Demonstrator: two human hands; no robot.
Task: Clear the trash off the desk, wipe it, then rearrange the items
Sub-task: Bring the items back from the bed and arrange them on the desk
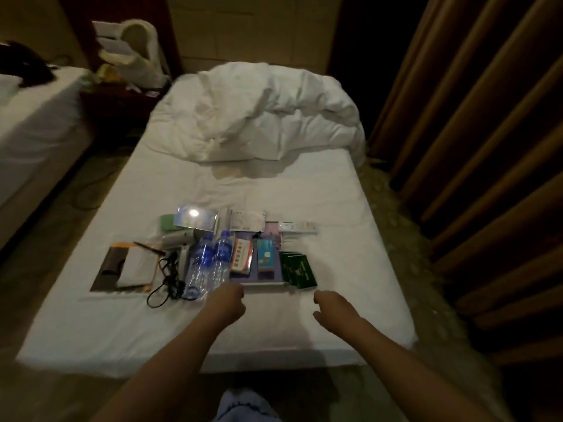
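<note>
Items lie in a group on the white bed (335, 269). Two clear water bottles with blue labels (210, 260) lie side by side. Left of them are a white hair dryer (176, 239) with a black cord (170, 278) and a notepad on a dark folder (134, 266). To their right are a red and white packet (241, 257), a teal box (266, 258) and green packets (298, 269). My left hand (230, 303) hovers just below the bottles, fingers curled under, holding nothing. My right hand (330, 307) hovers below the green packets, loosely curled, holding nothing.
A rumpled white duvet (259, 117) fills the far half of the bed. A shiny card (198, 220), a green box (167, 222) and flat papers (246, 220) lie behind the bottles. A second bed (33, 123) and a cluttered nightstand (122, 95) stand at left, brown curtains (472, 132) at right.
</note>
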